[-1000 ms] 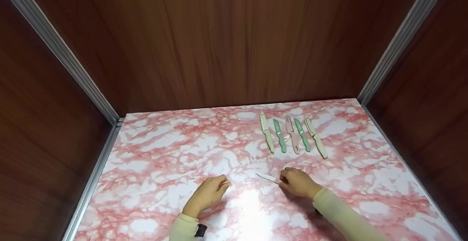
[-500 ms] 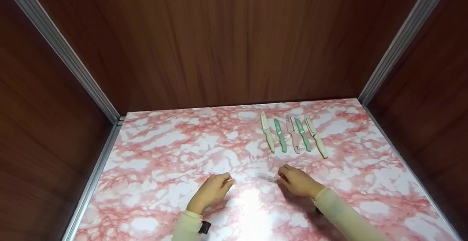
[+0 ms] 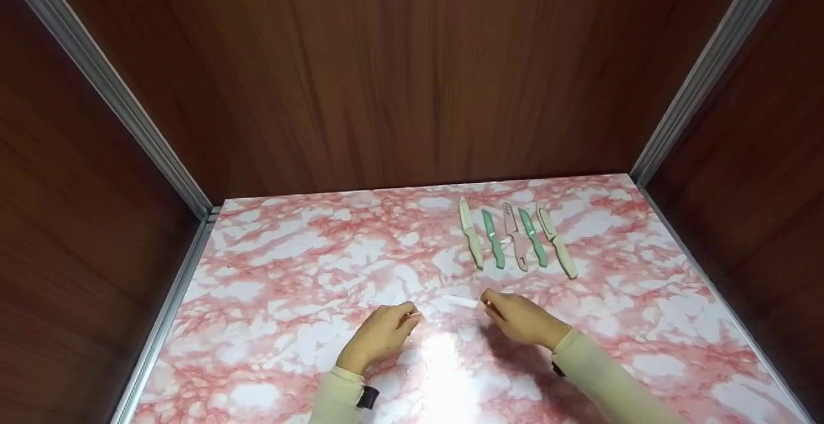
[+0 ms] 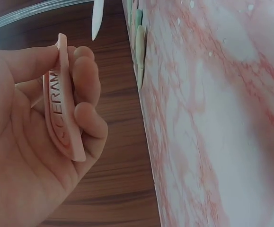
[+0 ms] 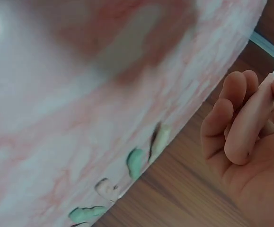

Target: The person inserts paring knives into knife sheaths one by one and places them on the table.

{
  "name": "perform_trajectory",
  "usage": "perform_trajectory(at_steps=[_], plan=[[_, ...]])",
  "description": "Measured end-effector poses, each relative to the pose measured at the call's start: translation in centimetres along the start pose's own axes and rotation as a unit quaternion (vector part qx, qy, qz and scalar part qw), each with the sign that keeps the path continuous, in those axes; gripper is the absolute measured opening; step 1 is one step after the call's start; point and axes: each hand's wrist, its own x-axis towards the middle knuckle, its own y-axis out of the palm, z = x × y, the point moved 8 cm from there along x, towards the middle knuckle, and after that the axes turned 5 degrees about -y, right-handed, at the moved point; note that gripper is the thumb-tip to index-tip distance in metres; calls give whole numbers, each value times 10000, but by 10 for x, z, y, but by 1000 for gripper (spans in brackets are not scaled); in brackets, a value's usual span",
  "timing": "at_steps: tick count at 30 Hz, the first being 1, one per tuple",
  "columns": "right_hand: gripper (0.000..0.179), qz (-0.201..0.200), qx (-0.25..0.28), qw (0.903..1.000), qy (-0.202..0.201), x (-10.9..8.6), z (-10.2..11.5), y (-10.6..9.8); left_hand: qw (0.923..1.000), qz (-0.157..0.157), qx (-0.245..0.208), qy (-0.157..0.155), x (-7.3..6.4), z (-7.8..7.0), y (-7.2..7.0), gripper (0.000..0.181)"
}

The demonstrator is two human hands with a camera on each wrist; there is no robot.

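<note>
My left hand holds a pink knife sheath between thumb and fingers; raised letters reading "CERAM" show along it in the left wrist view. In my right hand is a small knife with a pink handle. Its white blade points left, toward the sheath, and a gap separates the two. The blade tip also appears at the top of the left wrist view. Both hands are over the front middle of the table, and much of the sheath is hidden by fingers in the head view.
Beyond the right hand, several sheathed knives lie in a row on the pink marbled table: a cream knife at left, a pink knife between green ones, and another cream knife at right. Brown wood-grain panels enclose the table.
My left hand has shifted right and slightly forward with the sheath. My right hand has come a little left and forward with the knife, narrowing the gap. The row of knives stays put.
</note>
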Motion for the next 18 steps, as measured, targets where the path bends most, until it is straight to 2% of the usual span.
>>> perform_trajectory(at_steps=[7, 13, 18], plan=[[6, -146, -103, 9998, -87, 3, 8, -6, 10000, 49, -47, -38, 1, -2, 1, 24], [13, -203, -69, 9994, -263, 4, 14, -8, 10000, 39, 2, -38, 1, -2, 1, 21], [8, -259, -80, 9990, -350, 5, 20, -12, 10000, 40, 6, -38, 2, -2, 0, 22]])
